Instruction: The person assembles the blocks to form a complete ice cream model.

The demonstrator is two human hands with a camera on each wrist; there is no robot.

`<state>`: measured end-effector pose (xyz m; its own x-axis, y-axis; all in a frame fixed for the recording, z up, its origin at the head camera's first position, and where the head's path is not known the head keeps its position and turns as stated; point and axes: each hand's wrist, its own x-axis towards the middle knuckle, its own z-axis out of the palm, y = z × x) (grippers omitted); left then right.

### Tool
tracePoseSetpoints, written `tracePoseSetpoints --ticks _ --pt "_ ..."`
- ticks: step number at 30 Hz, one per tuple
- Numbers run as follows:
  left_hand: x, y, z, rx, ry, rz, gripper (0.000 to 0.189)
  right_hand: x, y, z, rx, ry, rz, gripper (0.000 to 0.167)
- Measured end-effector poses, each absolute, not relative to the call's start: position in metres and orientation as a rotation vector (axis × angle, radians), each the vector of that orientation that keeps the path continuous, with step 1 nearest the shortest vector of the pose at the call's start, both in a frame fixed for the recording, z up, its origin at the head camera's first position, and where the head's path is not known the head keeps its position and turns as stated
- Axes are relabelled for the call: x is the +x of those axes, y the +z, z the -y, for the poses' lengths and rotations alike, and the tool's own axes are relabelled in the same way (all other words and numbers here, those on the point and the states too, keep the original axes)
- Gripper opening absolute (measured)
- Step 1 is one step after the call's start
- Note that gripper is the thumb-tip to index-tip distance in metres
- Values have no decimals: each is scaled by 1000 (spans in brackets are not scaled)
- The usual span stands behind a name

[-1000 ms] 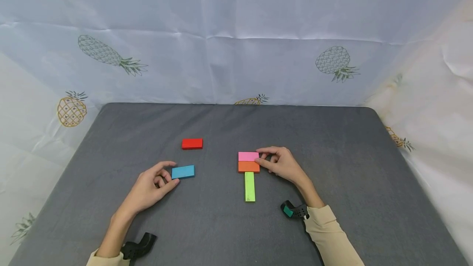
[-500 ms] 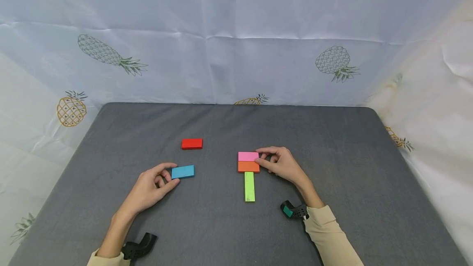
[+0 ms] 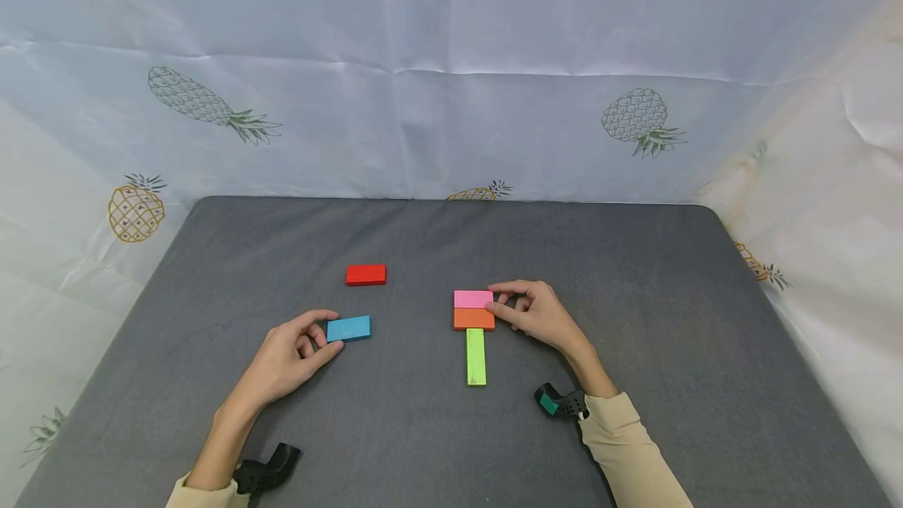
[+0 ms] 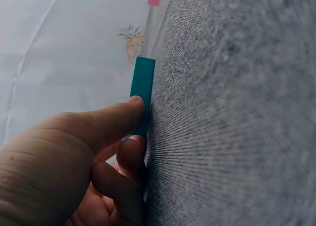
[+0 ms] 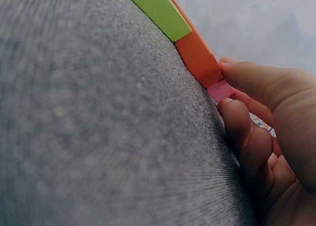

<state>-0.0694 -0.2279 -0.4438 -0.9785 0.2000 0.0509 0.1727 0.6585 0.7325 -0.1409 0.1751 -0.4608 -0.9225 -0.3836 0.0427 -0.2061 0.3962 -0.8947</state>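
Observation:
My left hand [image 3: 291, 359] pinches the left end of a flat blue block [image 3: 350, 328] between thumb and index finger. In the left wrist view the thumb lies along the near side of that blue block [image 4: 143, 80]. At right, my right hand [image 3: 539, 316] holds the right end of a pink block [image 3: 471, 299], index finger at its far corner and thumb at the seam with an orange block [image 3: 471, 319]. The orange block lies flush along the pink one's near side. A light green block [image 3: 476, 357] points toward me from the orange block's near side, forming a T.
A red block [image 3: 366, 275] lies behind the blue one on the grey table [image 3: 635, 273]. A white cloth [image 3: 451, 38] with pineapple prints hangs behind the table and at both sides. Black wrist mounts [image 3: 268, 470] sit on the cuffs of the beige sleeves [image 3: 635, 445].

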Motion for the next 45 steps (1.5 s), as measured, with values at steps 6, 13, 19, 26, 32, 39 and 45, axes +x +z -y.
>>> tracePoseSetpoints --ticks 6,13,19,26,32,39,45 --pt "-71 -444 228 349 1230 -2841 34 -141 -461 -175 -521 -1546 -2481 32" --pt "-73 -442 225 354 1216 -2841 30 -141 -460 -175 -517 -1548 -2475 32" --pt "-76 -440 220 331 1192 -2866 30 -142 -461 -175 -519 -1541 -2482 32" --pt "-83 -437 209 306 1210 -2860 29 -142 -461 -175 -523 -1543 -2478 33" --pt "-93 -437 196 296 1243 -2834 30 -142 -461 -175 -518 -1537 -2484 33" --pt "-102 -439 177 295 1267 -2787 32 -142 -462 -176 -523 -1537 -2485 33" --pt "-110 -439 163 333 1291 -2770 31 -142 -462 -175 -521 -1527 -2494 32"
